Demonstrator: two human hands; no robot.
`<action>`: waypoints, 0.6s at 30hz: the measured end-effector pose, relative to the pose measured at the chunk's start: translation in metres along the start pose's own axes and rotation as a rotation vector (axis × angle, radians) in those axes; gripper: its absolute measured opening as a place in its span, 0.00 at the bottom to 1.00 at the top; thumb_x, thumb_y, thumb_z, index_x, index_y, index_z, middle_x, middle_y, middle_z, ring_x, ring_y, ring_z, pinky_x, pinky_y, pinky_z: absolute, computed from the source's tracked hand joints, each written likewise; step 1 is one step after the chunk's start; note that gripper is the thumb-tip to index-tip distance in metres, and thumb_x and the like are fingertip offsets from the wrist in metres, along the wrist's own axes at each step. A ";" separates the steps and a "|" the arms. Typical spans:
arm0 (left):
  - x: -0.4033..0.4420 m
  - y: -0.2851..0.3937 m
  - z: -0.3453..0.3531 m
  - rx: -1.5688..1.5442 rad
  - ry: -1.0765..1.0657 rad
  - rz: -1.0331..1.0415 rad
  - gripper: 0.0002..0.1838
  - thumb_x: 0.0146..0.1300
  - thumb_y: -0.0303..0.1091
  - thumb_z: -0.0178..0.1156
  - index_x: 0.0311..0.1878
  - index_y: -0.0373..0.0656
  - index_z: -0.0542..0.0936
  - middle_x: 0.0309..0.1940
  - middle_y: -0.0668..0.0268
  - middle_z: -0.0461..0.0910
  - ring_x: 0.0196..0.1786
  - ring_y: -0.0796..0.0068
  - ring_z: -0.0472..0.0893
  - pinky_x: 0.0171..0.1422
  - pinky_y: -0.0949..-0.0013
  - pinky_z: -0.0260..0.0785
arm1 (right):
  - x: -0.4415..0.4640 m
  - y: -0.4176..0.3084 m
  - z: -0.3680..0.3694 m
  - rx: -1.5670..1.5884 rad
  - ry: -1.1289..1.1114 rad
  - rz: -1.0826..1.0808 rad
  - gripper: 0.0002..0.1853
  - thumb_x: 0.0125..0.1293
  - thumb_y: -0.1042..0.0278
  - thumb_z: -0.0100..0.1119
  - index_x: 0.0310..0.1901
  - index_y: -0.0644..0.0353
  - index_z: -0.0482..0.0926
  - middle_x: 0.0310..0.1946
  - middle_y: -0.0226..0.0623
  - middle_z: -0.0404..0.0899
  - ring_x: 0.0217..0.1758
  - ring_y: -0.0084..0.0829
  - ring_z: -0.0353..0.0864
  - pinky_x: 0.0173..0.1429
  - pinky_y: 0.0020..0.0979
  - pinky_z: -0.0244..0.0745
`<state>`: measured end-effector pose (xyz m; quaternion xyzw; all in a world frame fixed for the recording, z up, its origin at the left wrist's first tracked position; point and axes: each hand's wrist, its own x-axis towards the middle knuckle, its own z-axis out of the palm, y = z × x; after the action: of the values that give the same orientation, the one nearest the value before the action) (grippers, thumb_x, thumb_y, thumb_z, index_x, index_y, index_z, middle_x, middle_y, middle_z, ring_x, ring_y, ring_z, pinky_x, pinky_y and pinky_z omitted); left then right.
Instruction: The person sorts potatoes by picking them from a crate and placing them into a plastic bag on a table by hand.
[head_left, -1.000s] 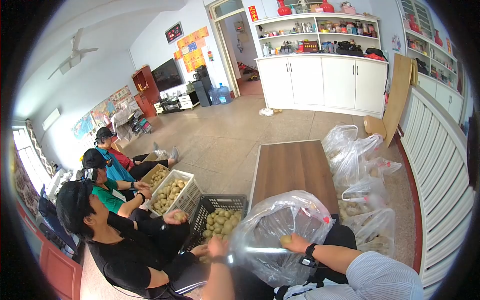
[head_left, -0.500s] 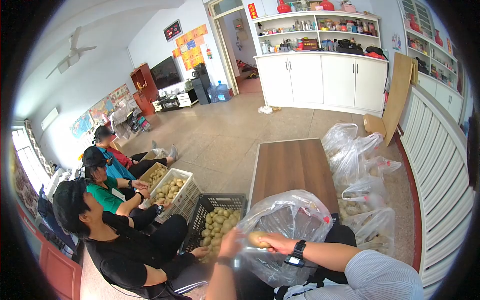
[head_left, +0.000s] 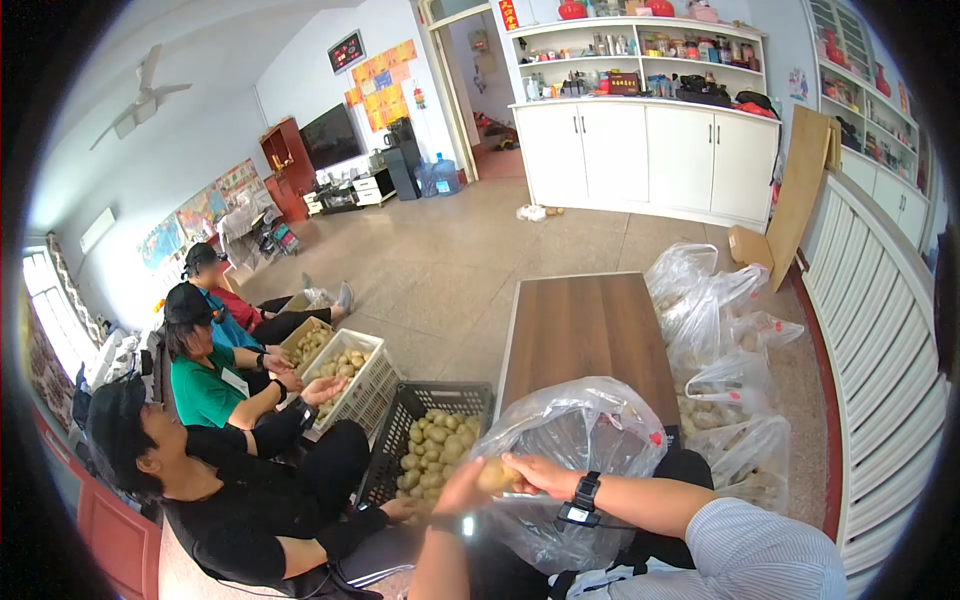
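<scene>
Potato [head_left: 496, 477], rounded, tan, between hands [head_left: 544, 474]

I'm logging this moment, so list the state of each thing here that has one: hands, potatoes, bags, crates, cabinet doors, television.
Right hand: closed on a potato
Left hand: at the same potato, blurred; grip unclear
Clear bag: mouth open
Black crate: open-topped, holding potatoes
White crate: open-topped, holding potatoes
Floor bags: holding something, contents unclear
Cabinet doors: shut
Television: screen dark

Head-worn wide view, facing forward and down, hands [head_left: 541, 476] near, white cabinet [head_left: 645, 160] far
</scene>
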<state>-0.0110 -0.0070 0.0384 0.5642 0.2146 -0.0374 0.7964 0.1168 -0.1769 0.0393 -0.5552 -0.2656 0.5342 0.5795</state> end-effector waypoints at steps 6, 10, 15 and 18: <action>0.016 -0.015 -0.017 -0.250 0.079 0.066 0.26 0.71 0.60 0.50 0.54 0.47 0.75 0.41 0.65 0.82 0.33 0.69 0.80 0.27 0.70 0.67 | 0.015 0.025 -0.015 0.039 0.156 0.035 0.32 0.73 0.32 0.41 0.42 0.59 0.79 0.27 0.31 0.76 0.24 0.21 0.70 0.27 0.26 0.66; 0.021 -0.021 -0.026 -0.647 0.324 0.197 0.26 0.68 0.60 0.56 0.55 0.48 0.75 0.44 0.66 0.82 0.40 0.70 0.80 0.30 0.69 0.72 | 0.022 0.053 -0.037 -0.163 0.249 0.000 0.27 0.74 0.39 0.46 0.43 0.59 0.78 0.32 0.32 0.78 0.26 0.24 0.74 0.31 0.27 0.71; 0.019 -0.025 -0.048 -0.925 0.504 0.250 0.27 0.69 0.53 0.57 0.60 0.42 0.71 0.50 0.60 0.78 0.50 0.66 0.78 0.48 0.64 0.75 | 0.024 0.081 -0.061 -0.253 0.294 0.050 0.22 0.73 0.49 0.50 0.42 0.63 0.79 0.30 0.36 0.78 0.31 0.29 0.75 0.35 0.32 0.70; 0.036 -0.056 -0.085 -0.493 0.607 0.417 0.28 0.69 0.54 0.57 0.58 0.37 0.72 0.47 0.61 0.78 0.46 0.66 0.78 0.45 0.63 0.76 | 0.029 0.095 -0.071 -0.326 0.325 0.037 0.21 0.71 0.51 0.53 0.40 0.65 0.80 0.29 0.40 0.80 0.32 0.32 0.77 0.36 0.36 0.70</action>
<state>-0.0203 0.0570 -0.0479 0.3738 0.3226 0.3439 0.7987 0.1583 -0.1936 -0.0744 -0.7250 -0.2414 0.3984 0.5074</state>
